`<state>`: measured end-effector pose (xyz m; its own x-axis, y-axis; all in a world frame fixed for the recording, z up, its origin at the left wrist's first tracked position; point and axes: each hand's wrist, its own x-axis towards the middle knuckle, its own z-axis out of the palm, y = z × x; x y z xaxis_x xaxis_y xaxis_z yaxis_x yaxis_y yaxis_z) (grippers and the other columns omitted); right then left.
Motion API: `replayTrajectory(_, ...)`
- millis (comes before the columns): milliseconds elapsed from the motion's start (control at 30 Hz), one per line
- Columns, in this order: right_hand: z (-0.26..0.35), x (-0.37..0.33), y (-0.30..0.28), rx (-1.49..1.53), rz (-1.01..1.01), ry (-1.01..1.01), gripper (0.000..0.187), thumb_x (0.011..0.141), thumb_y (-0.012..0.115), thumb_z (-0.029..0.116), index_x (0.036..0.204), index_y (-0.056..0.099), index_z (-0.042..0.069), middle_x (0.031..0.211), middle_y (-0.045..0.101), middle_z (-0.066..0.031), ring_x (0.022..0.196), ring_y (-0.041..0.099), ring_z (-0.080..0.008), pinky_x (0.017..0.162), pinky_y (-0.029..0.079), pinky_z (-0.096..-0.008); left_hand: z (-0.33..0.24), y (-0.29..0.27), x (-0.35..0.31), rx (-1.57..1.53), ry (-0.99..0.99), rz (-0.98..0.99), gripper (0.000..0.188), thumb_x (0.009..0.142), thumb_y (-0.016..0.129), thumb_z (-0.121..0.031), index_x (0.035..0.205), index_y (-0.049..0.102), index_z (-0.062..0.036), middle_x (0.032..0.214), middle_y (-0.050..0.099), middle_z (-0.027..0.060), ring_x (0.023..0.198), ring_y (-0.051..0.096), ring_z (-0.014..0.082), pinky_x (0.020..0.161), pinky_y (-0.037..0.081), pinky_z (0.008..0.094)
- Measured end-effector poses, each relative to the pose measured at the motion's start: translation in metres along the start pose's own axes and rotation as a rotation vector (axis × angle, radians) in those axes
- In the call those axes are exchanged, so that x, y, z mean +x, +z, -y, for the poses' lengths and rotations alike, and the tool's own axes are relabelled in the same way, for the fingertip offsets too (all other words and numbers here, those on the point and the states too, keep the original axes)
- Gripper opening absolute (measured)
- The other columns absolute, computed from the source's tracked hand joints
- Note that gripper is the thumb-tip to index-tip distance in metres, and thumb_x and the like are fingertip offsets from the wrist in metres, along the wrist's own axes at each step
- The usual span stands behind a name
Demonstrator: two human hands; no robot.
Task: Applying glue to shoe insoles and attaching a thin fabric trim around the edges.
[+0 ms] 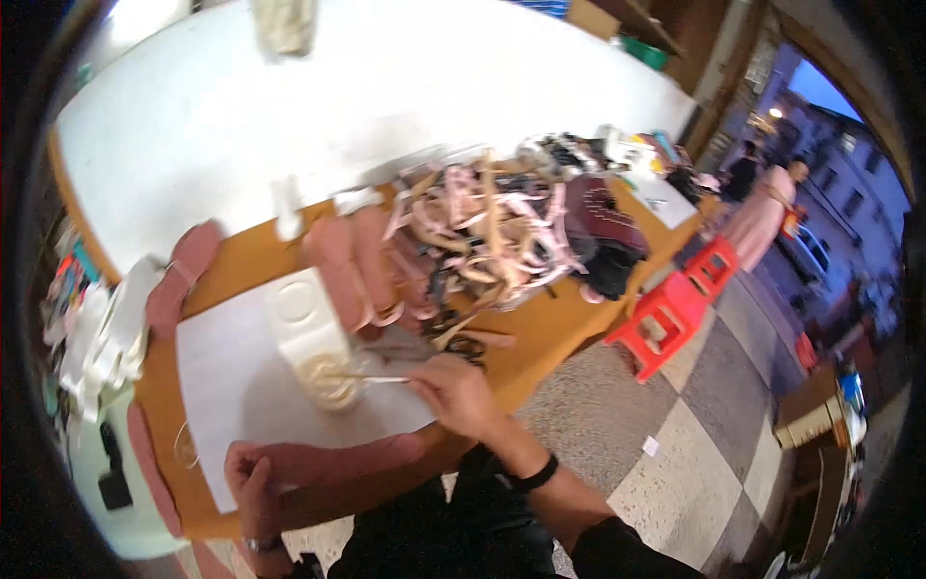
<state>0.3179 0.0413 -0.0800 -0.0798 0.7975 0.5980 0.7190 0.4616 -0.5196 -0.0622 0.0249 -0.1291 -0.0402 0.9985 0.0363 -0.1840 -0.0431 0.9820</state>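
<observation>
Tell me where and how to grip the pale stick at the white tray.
I'd pinch the pale stick toward its right end, coming from the right, where the right hand holds it: it is thin and juts past the right edge of the white tray, while its left end reaches the cream-coloured substance.

Near the front edge of the worktop (545, 343), the left hand (253, 478) gripped a pink insole (347, 460) by one end. The right hand (455, 394) held a stick (386, 379), its tip at cream paste (330, 392) in a white tray (294, 311). Straps (487, 227) lay heaped toward the far edge.
</observation>
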Motion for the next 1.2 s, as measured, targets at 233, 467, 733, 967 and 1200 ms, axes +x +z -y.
replayTrajectory(233,-0.014,-0.011,0.019,-0.217,0.075,-0.052,0.014,0.082,0.075,0.017,0.091,0.069,0.008,0.092,0.066,-0.0069,0.096,0.063,-0.0286,0.086,0.046,-0.0424,0.022,-0.011,0.009,-0.188,0.081,0.103,0.02,0.093,0.071,-0.015,0.097,0.053,-0.0084,0.088,0.055,-0.0013,0.083,0.055,0.0092,0.076,0.048,0.0252)
replayTrajectory(467,-0.022,-0.02,0.033,-0.274,0.067,-0.038,0.021,0.08,0.076,0.017,0.098,0.068,0.009,0.098,0.064,-0.0068,0.098,0.063,-0.0279,0.088,0.047,-0.0418,-0.016,0.005,-0.004,-0.008,0.008,0.056,0.014,0.099,0.07,-0.017,0.105,0.062,-0.0069,0.091,0.052,-0.0042,0.08,0.045,0.0085,0.072,0.037,0.0233)
replayTrajectory(733,0.009,-0.038,-0.012,-0.142,-0.046,0.029,0.032,0.086,0.075,0.016,0.117,0.07,0.007,0.105,0.068,-0.0104,0.101,0.065,-0.0316,0.09,0.05,-0.0429,-0.001,-0.009,0.005,0.114,-0.09,-0.01,0.018,0.1,0.069,-0.019,0.11,0.062,-0.0068,0.089,0.048,-0.0039,0.078,0.039,0.0076,0.065,0.032,0.0236)
replayTrajectory(967,0.038,-0.111,-0.136,0.594,0.054,0.304,0.025,0.095,0.077,0.02,0.107,0.074,-0.001,0.095,0.071,-0.0098,0.09,0.069,-0.0276,0.083,0.053,-0.041,0.001,-0.022,0.007,0.159,-0.044,0.099,0.027,0.101,0.069,-0.021,0.119,0.061,-0.0023,0.111,0.06,0.0108,0.106,0.053,0.0244,0.093,0.044,0.0408)
replayTrajectory(1200,0.095,-0.192,-0.27,1.025,-0.193,0.056,0.046,0.087,0.081,0.049,0.092,0.073,0.004,0.083,0.066,-0.0081,0.078,0.062,-0.0207,0.071,0.044,-0.0355,0.019,-0.043,0.017,0.639,0.288,0.233,0.032,0.102,0.062,-0.01,0.131,0.061,0.0033,0.134,0.057,0.0224,0.118,0.054,0.0368,0.106,0.043,0.0455)
